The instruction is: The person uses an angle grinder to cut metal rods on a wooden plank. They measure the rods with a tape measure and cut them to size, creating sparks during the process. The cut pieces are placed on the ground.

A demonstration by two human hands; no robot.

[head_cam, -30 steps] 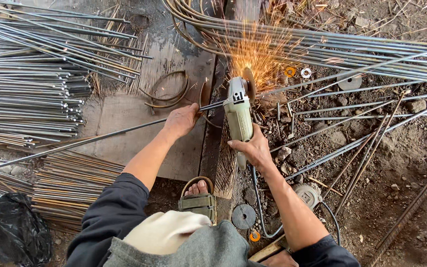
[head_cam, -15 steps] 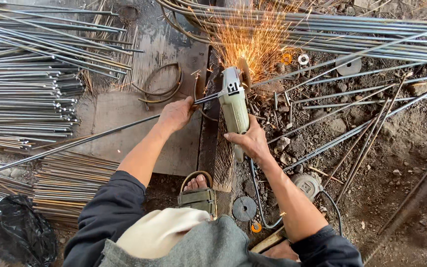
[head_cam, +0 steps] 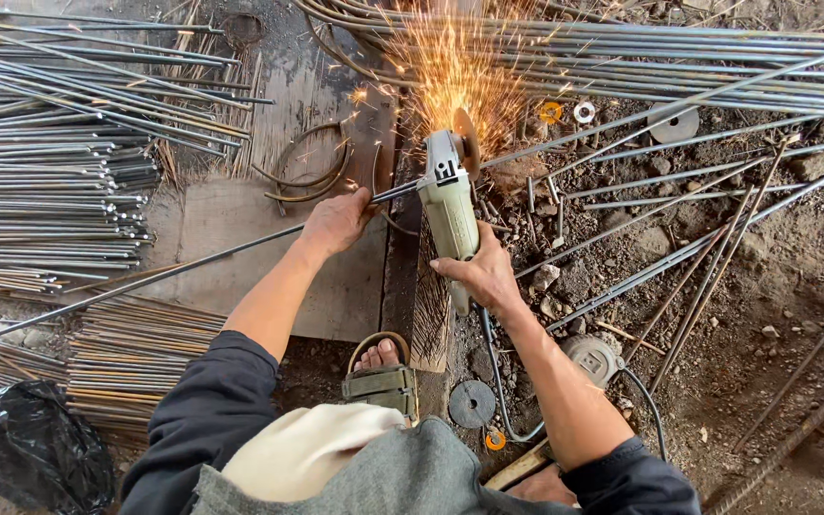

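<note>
My right hand (head_cam: 481, 275) grips the rear of a pale green angle grinder (head_cam: 448, 200). Its disc (head_cam: 466, 140) bites a thin steel rod (head_cam: 154, 275) and throws orange sparks (head_cam: 455, 67) away from me. That rod runs from the far left across a wooden board (head_cam: 240, 229) up to the disc. My left hand (head_cam: 336, 221) presses down on the rod just left of the grinder. My sandalled foot (head_cam: 381, 372) rests near the board's front edge.
Stacks of cut steel rods (head_cam: 50, 181) lie to the left, and long rods (head_cam: 641, 57) cross the top and right over dirt. A black plastic bag (head_cam: 40, 453) sits at bottom left. Spare discs (head_cam: 472, 403) and the grinder's cord (head_cam: 498, 381) lie near my knee.
The view has shifted slightly. The spark spray has grown and fans wider above the disc. Both hands keep their grip on rod and grinder.
</note>
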